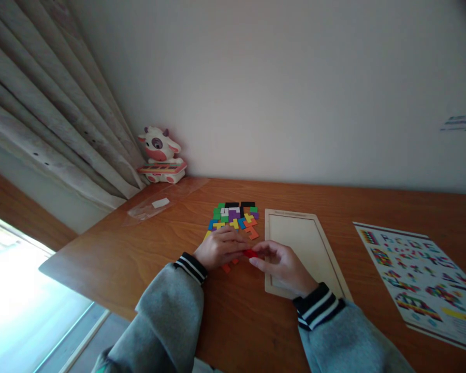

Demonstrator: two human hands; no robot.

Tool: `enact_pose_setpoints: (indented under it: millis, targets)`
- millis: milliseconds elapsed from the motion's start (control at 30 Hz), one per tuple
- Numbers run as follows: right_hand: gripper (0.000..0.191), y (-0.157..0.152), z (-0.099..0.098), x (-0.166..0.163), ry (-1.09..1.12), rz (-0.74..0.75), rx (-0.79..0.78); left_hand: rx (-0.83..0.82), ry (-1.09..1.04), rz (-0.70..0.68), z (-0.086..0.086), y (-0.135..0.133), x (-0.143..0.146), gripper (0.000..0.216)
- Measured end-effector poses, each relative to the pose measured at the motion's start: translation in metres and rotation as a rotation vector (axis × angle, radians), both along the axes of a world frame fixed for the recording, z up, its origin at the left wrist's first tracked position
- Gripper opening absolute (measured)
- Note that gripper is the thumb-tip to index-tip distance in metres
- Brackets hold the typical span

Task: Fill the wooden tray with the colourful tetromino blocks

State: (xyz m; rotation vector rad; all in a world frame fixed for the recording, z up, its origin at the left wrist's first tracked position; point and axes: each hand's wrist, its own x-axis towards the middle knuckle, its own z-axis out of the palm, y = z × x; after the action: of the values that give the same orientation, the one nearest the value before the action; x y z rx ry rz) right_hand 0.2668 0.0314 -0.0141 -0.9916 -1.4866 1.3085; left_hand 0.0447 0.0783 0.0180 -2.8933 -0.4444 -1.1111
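A small red puzzle piece (250,253) is between my two hands, partly covered by fingers. My right hand (283,263) pinches its right end with thumb and fingertips, above the left edge of a pale wooden tray (314,248). At its other end, the closed fingers of my left hand (220,246) meet the piece. Beneath and beyond my left hand lie many colourful block-shaped puzzle pieces (233,213), in black, green, white, purple, blue, yellow and orange. Some of them are hidden by that hand, and a few orange-red ones (226,268) peek out below it.
On the right of the wooden table (241,331) lies a printed pattern sheet (423,280). A clear plastic bag (143,210) rests at the left, near a cow-shaped toy keyboard (163,158) by the wall and curtain (54,103). The table's left edge borders a bright window.
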Motion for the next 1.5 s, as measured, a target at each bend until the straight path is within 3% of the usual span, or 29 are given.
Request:
enact_pose_setpoints:
  millis: [167, 400, 600, 867, 1100, 1500]
  targets:
    - [0.039, 0.000, -0.001, 0.001, -0.096, -0.011, 0.063, 0.052, 0.040, 0.020, -0.002, 0.001, -0.001, 0.017]
    - [0.032, -0.002, 0.004, 0.002, -0.268, -0.074, 0.194, -0.048, 0.122, 0.090, -0.002, 0.000, -0.001, 0.019]
    - [0.019, -0.004, 0.008, 0.004, -0.574, -0.163, 0.590, -0.184, 0.192, 0.178, -0.002, -0.001, -0.001, 0.045]
    - [0.009, -0.007, 0.014, -0.004, -0.915, -0.187, 0.952, -0.169, 0.224, 0.254, -0.005, -0.003, 0.003, 0.034]
    - [0.010, -0.012, 0.013, -0.013, -1.084, -0.181, 1.000, -0.133, 0.216, 0.323, -0.003, -0.009, 0.011, 0.020]
    - [0.024, -0.014, 0.015, -0.021, -1.228, -0.310, 0.868, -0.097, 0.172, 0.491, -0.010, -0.015, 0.022, 0.028]
